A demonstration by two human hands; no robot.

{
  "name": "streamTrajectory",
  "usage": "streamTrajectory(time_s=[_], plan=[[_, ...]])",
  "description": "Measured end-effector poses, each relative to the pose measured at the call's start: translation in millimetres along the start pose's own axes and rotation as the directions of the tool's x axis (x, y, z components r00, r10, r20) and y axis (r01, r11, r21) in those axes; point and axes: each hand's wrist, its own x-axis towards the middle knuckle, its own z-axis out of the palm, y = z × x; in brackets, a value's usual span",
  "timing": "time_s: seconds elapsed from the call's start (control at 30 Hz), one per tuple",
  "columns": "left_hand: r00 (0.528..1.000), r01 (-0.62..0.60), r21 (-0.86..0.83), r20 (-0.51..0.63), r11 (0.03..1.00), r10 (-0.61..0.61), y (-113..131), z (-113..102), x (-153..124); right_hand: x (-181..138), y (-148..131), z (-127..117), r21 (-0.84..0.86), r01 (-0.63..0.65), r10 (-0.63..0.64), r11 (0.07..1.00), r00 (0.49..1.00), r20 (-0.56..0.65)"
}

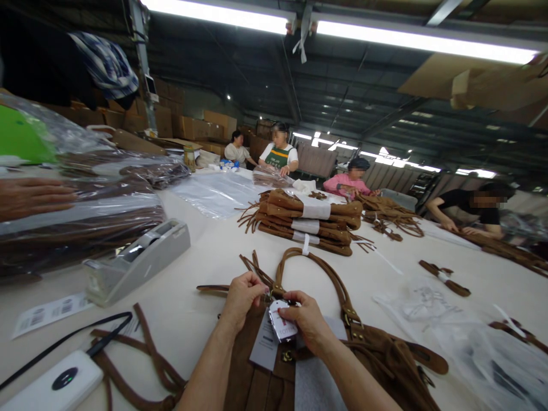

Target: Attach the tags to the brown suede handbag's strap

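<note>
A brown suede bag [385, 359] lies on the white table [205, 257] in front of me, its two handles [317, 268] looped away from me. My left hand [242, 297] is closed in a pinch at the metal ring where a handle meets the bag. My right hand [306, 319] is closed on a small white hang tag [280, 322] with red print. A grey card tag [265, 345] hangs below it, over the bag's front.
A grey tape dispenser [137, 260] stands at left beside bagged brown goods [81, 222], where another person's hand [34, 197] rests. A stack of folded brown bags [308, 222] lies mid-table. Loose straps [141, 354], a white device [55, 385], plastic bags [462, 337]. Several people work at the far side.
</note>
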Motion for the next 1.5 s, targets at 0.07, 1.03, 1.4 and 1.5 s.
streamTrajectory(time_s=[0.07,1.03,1.4,1.5], plan=[[1.0,0.009,-0.035,-0.001,0.999,-0.009,-1.4,-0.7,0.9,-0.5,-0.4,-0.2,0.006,0.009,-0.009,1.0,1.0,-0.002],[0.992,-0.063,-0.287,0.083,0.956,0.091,0.1,-8.7,-26.2,-21.2,-9.4,-0.3,0.196,-0.202,0.171,0.96,0.971,0.164],[0.984,-0.1,-0.054,0.146,0.994,0.106,5.6,-8.6,-59.9,-26.0,1.9,33.5,0.252,-0.065,0.079,0.966,0.996,-0.046],[0.979,-0.182,0.106,0.11,0.978,0.17,5.1,-7.1,-67.8,-25.8,5.4,37.2,0.252,-0.04,0.073,0.967,0.99,-0.122]])
